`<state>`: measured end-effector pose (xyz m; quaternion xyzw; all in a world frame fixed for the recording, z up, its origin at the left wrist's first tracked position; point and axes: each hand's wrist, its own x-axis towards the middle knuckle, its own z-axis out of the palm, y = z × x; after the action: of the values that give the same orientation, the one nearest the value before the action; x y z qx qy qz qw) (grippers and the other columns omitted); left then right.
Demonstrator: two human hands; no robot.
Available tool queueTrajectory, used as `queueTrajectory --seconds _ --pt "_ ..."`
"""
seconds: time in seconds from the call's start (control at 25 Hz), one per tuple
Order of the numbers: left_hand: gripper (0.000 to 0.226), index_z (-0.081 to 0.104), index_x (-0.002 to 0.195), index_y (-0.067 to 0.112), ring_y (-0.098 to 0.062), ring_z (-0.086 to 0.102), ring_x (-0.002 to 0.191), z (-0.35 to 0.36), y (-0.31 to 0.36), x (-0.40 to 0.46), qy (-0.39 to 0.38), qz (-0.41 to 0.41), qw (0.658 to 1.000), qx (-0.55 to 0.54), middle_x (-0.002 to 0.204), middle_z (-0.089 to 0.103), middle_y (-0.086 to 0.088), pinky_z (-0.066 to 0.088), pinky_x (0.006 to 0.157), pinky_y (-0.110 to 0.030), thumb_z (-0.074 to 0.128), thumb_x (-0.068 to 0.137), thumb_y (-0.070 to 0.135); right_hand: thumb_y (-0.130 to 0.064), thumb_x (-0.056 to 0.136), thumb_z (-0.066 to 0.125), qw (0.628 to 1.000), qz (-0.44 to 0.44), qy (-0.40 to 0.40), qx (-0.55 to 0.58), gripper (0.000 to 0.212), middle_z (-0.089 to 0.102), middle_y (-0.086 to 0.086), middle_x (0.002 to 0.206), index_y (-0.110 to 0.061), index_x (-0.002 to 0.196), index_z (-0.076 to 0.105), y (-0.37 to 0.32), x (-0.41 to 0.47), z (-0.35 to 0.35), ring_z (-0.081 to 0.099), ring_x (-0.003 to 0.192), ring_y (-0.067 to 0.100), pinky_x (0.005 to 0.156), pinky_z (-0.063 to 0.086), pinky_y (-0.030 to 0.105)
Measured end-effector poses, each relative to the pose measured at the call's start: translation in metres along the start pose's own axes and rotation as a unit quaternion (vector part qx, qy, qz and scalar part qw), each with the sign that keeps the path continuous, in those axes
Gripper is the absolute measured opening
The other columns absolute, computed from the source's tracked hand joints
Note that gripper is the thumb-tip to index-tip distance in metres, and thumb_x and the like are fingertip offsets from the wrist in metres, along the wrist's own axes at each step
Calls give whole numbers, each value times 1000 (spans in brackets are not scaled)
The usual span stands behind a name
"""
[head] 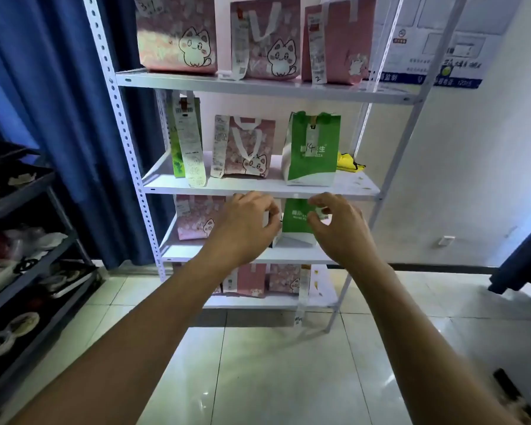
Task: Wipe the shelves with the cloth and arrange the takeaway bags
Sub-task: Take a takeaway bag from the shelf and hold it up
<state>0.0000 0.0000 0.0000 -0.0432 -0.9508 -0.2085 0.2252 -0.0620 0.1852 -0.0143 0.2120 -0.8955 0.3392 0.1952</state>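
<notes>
A white metal rack (pixel 258 189) holds takeaway bags on several shelves. On the third shelf down stands a green and white bag (pixel 296 221). My left hand (pixel 246 223) grips its white left side, and my right hand (pixel 339 230) pinches its right side with curled fingers. A pink cat bag (pixel 196 216) stands to its left. The shelf above carries a narrow green bag (pixel 178 142), a pink cat bag (pixel 250 148) and a green bag marked 14 (pixel 313 148). A yellow cloth (pixel 348 162) lies behind that bag at the right end.
Three pink cat bags (pixel 267 38) fill the top shelf, and more pink bags (pixel 258 280) sit on the bottom one. A dark rack (pixel 28 240) with packed items stands at the left beside a blue curtain (pixel 59 102). Pale tiled floor (pixel 273 363) lies below.
</notes>
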Motion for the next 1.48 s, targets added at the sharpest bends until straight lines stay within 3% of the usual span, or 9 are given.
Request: queueTrajectory --seconds 0.2,0.36,0.72,0.92,1.12,1.28,1.48 --pt "21 62 108 21 -23 52 109 50 8 18 -49 -41 998 8 115 64 1 41 98 -43 48 98 33 -28 95 62 999 31 -43 2 29 66 2 121 -22 123 66 54 15 11 62 105 20 88 50 35" --pt "18 63 108 21 -23 51 109 86 5 21 -46 -87 995 -7 115 64 1 41 95 -41 53 96 28 -26 94 61 997 34 -70 28 32 65 2 123 -20 125 66 92 26 24 62 107 21 89 47 32" --pt "16 64 109 23 -21 50 117 138 -22 47 -82 -151 985 -28 118 63 2 42 97 -39 54 96 25 -29 96 58 989 66 -131 22 36 62 2 130 -22 131 63 136 65 73 60 112 20 87 38 28" --pt "19 64 111 18 -22 52 111 146 -54 96 -83 -134 987 -32 118 63 0 43 96 -41 53 97 25 -26 96 61 988 72 -134 22 35 61 3 132 -21 131 63 135 110 102 60 115 24 97 47 34" --pt "23 64 113 17 -23 51 113 135 -79 154 -77 -99 992 -29 121 63 0 42 96 -40 51 98 27 -24 96 60 994 57 -98 8 32 63 6 128 -20 128 64 120 161 122 61 109 25 86 40 27" --pt "19 64 109 19 -22 51 108 120 -94 189 -49 -68 996 -27 116 63 1 40 87 -34 52 97 28 -25 96 60 995 59 -78 21 33 61 3 130 -24 128 64 106 190 131 62 107 21 87 45 30" --pt "22 64 113 20 -22 51 117 104 -99 217 -29 -42 998 -29 123 62 0 41 101 -42 52 97 28 -26 95 62 998 37 -48 24 34 63 2 126 -21 129 64 96 222 123 60 107 18 88 45 30"
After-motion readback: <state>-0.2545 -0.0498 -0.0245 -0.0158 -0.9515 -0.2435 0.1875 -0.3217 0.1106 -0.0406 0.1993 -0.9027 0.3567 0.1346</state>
